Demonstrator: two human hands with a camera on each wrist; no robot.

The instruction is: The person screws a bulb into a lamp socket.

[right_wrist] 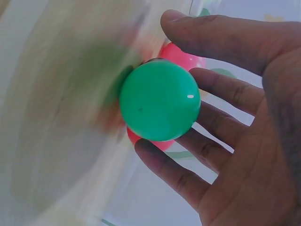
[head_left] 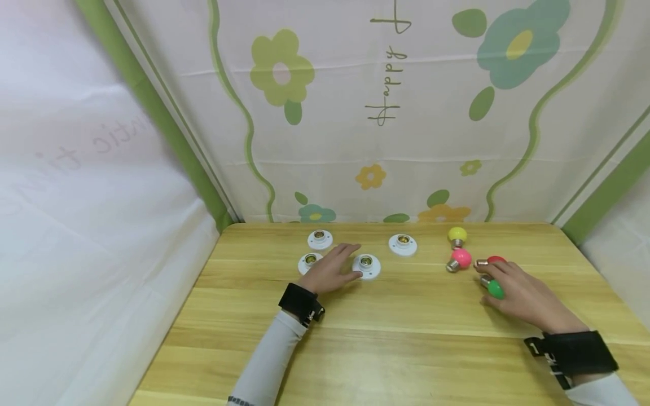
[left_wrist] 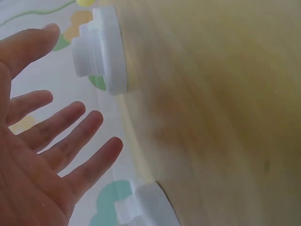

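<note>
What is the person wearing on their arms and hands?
Both hands are bare, no gloves or rings visible. The left hand and right hand each emerge from a long light grey-white sleeve. A black strap with small white markings wraps each wrist; the right strap looks wider.

Right hand cupped at a green bulb

The right hand [right_wrist: 244, 122] fills the right side, fingers [right_wrist: 221, 89] spread and loosely bent toward a glossy green bulb [right_wrist: 160, 100] whose round end faces the camera. Behind it show parts of a pink bulb [right_wrist: 184, 55] and a red bulb [right_wrist: 157, 143]. The wooden surface [right_wrist: 56, 117] at left is blurred.
</note>
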